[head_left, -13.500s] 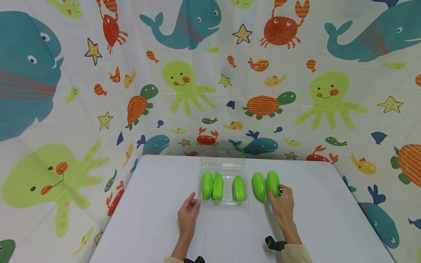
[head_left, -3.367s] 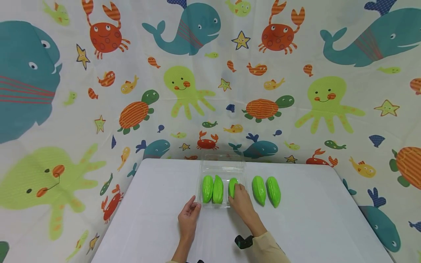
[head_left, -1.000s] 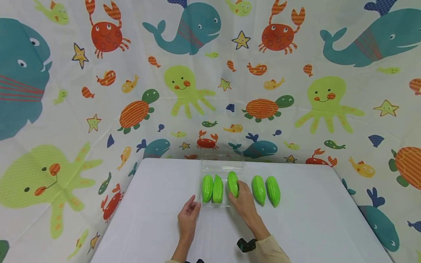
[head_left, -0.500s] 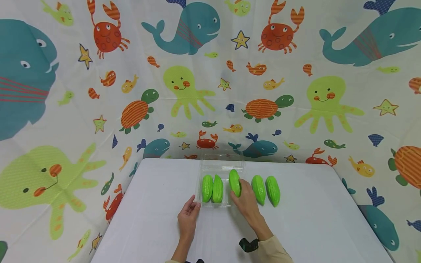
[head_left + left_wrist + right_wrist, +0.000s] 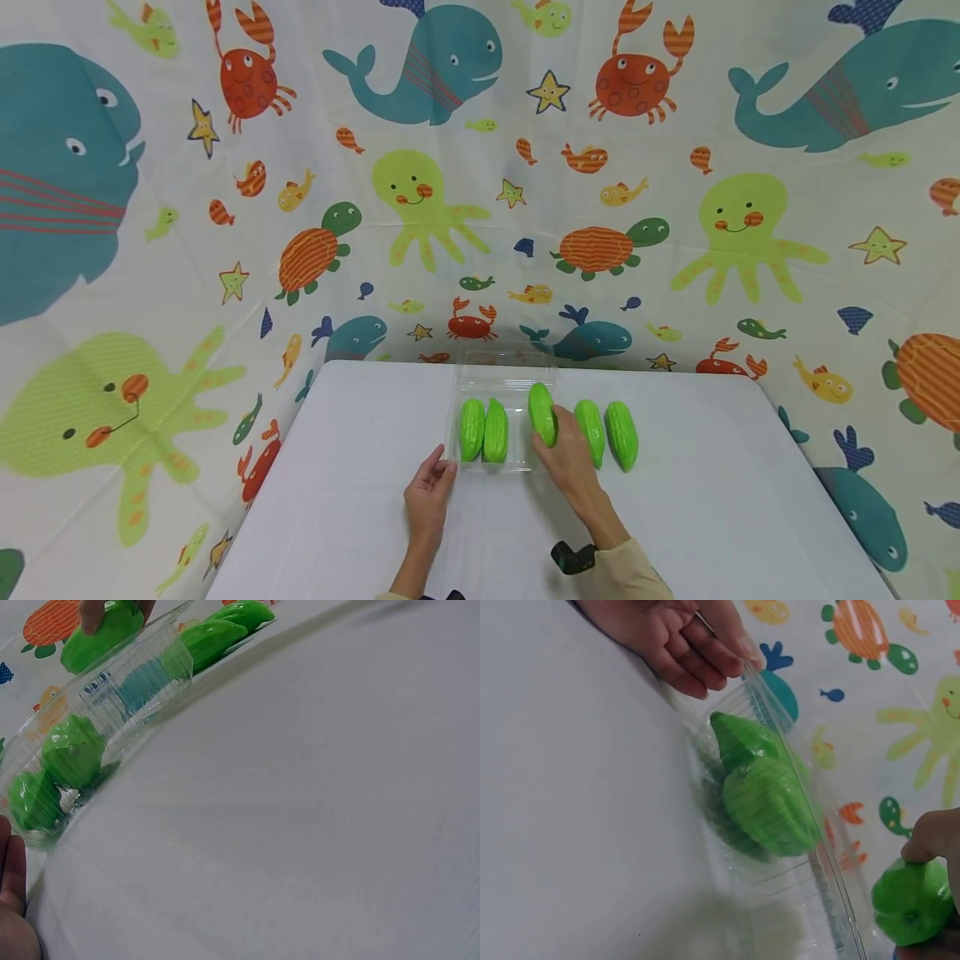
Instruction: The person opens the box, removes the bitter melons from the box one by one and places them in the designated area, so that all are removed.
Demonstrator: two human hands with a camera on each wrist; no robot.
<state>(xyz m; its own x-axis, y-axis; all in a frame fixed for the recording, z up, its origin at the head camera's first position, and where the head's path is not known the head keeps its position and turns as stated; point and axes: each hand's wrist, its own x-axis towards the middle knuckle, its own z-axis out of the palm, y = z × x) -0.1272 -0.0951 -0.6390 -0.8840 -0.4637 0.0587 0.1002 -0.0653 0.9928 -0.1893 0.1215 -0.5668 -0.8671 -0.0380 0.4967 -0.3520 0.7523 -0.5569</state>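
In the head view, my right hand [image 5: 567,457] grips a green ridged bitter melon [image 5: 542,414] and holds it up over the right part of a clear plastic box [image 5: 517,468]. Two more bitter melons [image 5: 483,432] lie side by side inside the box at its left. My left hand [image 5: 427,496] is at the box's near left corner, its fingers relaxed; in the right wrist view the left thumb touches the box rim [image 5: 780,742]. The left wrist view shows the raised bitter melon [image 5: 101,637] above the box wall, with the right fingers over its top.
Two other bitter melons [image 5: 621,436] lie on the white table [image 5: 720,483], right of the box. The box's clear lid [image 5: 506,362] stands open at the back, near the sea-animal cloth [image 5: 480,283] hanging behind the table.
Earlier, the right hand was at a bitter melon right of the box, then reached into the box. Over the last second it has raised its bitter melon and shifted right. The left hand stays put.
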